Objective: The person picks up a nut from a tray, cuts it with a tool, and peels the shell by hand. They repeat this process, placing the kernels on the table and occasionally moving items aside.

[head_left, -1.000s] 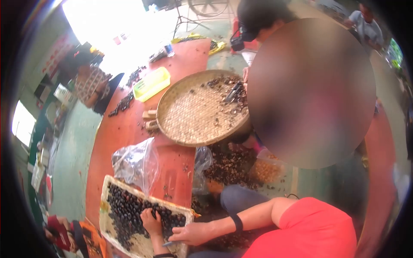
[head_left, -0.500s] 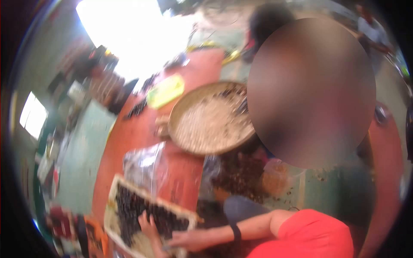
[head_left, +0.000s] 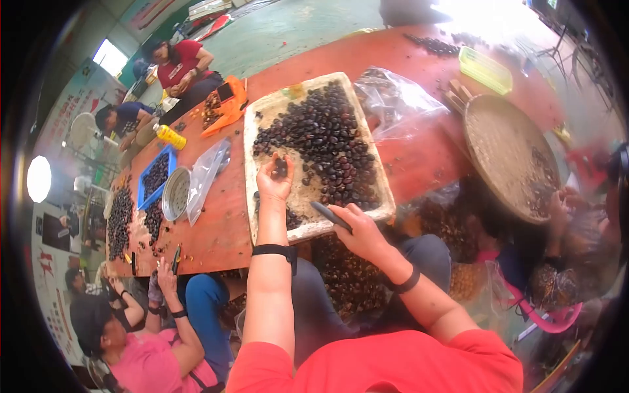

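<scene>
My left hand (head_left: 276, 179) is palm up over the white tray (head_left: 251, 196), its fingers curled round a few dark nuts (head_left: 280, 168). My right hand (head_left: 362, 237) grips a dark grey knife-like tool (head_left: 329, 216) near the tray's front edge; the tool points up and left, and I cannot make out its exact kind. A heap of shiny dark brown nuts (head_left: 331, 131) covers much of the tray, thickest toward the right side.
A clear plastic bag (head_left: 400, 105) and a round woven basket (head_left: 508, 147) lie to the right, near a yellow-green basket (head_left: 485, 69). On the left are a blue tray (head_left: 141, 187), a round sieve (head_left: 175, 194) and a yellow bottle (head_left: 170, 137). Several people sit around the table.
The view has swung leftward, so the tray now sits in the middle and the woven basket at the right. Both hands have come clearly into sight over the tray.
</scene>
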`<state>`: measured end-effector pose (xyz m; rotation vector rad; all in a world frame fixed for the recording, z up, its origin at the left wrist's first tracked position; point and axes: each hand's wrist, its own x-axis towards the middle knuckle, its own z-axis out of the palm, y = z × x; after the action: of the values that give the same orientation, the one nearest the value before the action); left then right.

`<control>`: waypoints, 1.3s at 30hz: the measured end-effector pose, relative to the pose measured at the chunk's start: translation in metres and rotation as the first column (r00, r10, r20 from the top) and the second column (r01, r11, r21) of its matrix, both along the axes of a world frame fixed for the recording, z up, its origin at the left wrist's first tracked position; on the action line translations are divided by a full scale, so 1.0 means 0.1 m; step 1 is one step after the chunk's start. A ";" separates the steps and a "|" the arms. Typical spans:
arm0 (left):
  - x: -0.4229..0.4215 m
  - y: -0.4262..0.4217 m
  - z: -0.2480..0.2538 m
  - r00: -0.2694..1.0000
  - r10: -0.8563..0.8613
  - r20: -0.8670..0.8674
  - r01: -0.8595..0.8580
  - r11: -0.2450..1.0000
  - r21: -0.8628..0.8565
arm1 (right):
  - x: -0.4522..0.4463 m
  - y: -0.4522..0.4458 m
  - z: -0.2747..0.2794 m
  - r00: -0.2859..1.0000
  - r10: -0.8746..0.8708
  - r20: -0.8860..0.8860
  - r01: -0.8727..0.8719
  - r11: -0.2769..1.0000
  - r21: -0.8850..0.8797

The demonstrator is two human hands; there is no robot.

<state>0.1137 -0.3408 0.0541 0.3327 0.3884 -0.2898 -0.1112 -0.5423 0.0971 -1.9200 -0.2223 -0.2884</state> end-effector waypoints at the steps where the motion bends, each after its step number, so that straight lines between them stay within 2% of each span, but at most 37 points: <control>1: -0.03 0.04 0.00 1.000 0.010 0.006 -0.010 1.000 -0.007 | 0.01 0.03 0.00 1.000 -0.013 -0.019 0.012 1.000 -0.018; 3: -0.04 0.12 -0.03 0.998 -0.020 -0.055 0.029 0.986 0.162 | 0.02 0.09 -0.01 1.000 -0.015 -0.012 0.015 0.999 -0.032; 4: 0.01 0.18 -0.14 0.999 -0.024 -0.049 0.031 0.987 0.158 | 0.03 0.13 -0.02 1.000 -0.027 -0.009 0.027 0.999 -0.040; 6: 0.10 0.21 -0.32 0.971 -0.230 -0.067 0.240 0.936 0.258 | 0.04 0.19 -0.06 0.999 -0.047 -0.019 0.045 0.996 -0.072; 7: 0.14 0.17 -0.37 0.960 -0.233 -0.155 0.269 0.921 0.281 | 0.04 0.21 -0.06 0.998 -0.052 -0.036 0.049 0.997 -0.060; 8: 0.19 0.13 -0.42 0.956 -0.253 -0.148 0.284 0.921 0.268 | 0.03 0.21 -0.06 0.997 -0.058 -0.053 0.055 0.997 -0.051; 10: 0.30 0.06 -0.55 0.945 -0.295 -0.143 0.328 0.854 0.404 | 0.03 0.22 -0.07 0.995 -0.080 -0.053 0.076 0.995 -0.070; 12: 0.37 0.02 -0.62 0.942 -0.296 -0.157 0.334 0.861 0.383 | 0.01 0.21 -0.10 0.997 -0.067 -0.046 0.063 0.995 -0.071; 14: 0.39 0.07 -0.64 0.957 -0.250 -0.146 0.272 0.948 0.164 | 0.01 0.20 -0.17 0.997 -0.076 -0.028 0.073 0.992 -0.101; 15: 0.37 0.14 -0.61 0.973 -0.223 -0.066 0.229 0.968 0.104 | 0.01 0.20 -0.15 0.982 -0.076 -0.170 0.080 0.997 0.016; 16: 0.33 0.24 -0.53 0.974 -0.211 -0.080 0.219 0.971 0.101 | 0.02 0.20 -0.16 0.949 -0.056 -0.311 0.101 0.986 0.133; 18: 0.23 0.49 -0.41 0.993 -0.112 0.046 0.115 0.989 -0.092 | 0.04 0.22 -0.24 0.902 -0.005 -0.431 0.141 0.948 0.286; 19: 0.22 0.69 -0.42 0.991 -0.100 0.094 0.109 0.990 -0.095 | 0.05 0.24 -0.26 0.889 0.009 -0.458 0.140 0.946 0.291; 20: 0.19 0.87 -0.42 0.997 -0.056 0.055 0.055 0.998 0.015 | 0.06 0.27 -0.27 0.876 0.024 -0.482 0.137 0.945 0.296; 23: -0.07 1.38 -0.27 0.998 -0.048 0.047 0.039 0.981 0.188 | 0.13 0.42 -0.25 0.867 0.059 -0.494 0.076 0.966 0.248; 27: -0.38 2.10 -0.43 0.994 -0.071 0.085 0.065 0.996 0.068 | 0.35 0.65 -0.25 0.902 0.045 -0.429 0.056 0.974 0.221; 28: -0.49 2.21 -0.41 0.996 -0.051 0.076 0.047 0.998 0.045 | 0.40 0.72 -0.18 0.874 0.038 -0.484 0.076 0.974 0.213; 32: -0.85 2.37 -0.32 0.996 0.069 0.057 -0.082 0.960 0.267 | 0.55 1.13 -0.09 0.835 0.178 -0.521 -0.093 0.978 0.185; 33: -0.90 2.46 -0.33 0.995 0.084 0.053 -0.095 0.959 0.266 | 0.56 1.29 -0.08 0.835 0.215 -0.507 -0.136 0.972 0.189; 35: -0.97 2.58 -0.41 0.995 -0.015 0.099 -0.037 0.863 0.504 | 0.57 1.57 0.01 0.812 0.260 -0.523 -0.203 0.965 0.165; 36: -1.01 2.62 -0.41 0.996 -0.008 0.094 -0.040 0.865 0.501 | 0.60 1.70 -0.07 0.807 0.264 -0.528 -0.209 0.964 0.163; 38: -1.08 2.70 -0.35 0.990 -0.136 0.025 0.062 0.595 0.801 | 0.67 1.97 -0.31 0.920 0.269 -0.284 -0.295 0.954 -0.054; 39: -1.10 2.77 -0.35 0.991 -0.130 0.019 0.062 0.594 0.802 | 0.66 2.07 -0.21 0.917 0.278 -0.285 -0.319 0.942 -0.107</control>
<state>0.0033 -0.0642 0.0189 1.2750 0.4098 -0.1884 -0.0449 -0.3348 0.0757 -2.0165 -0.3626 0.1977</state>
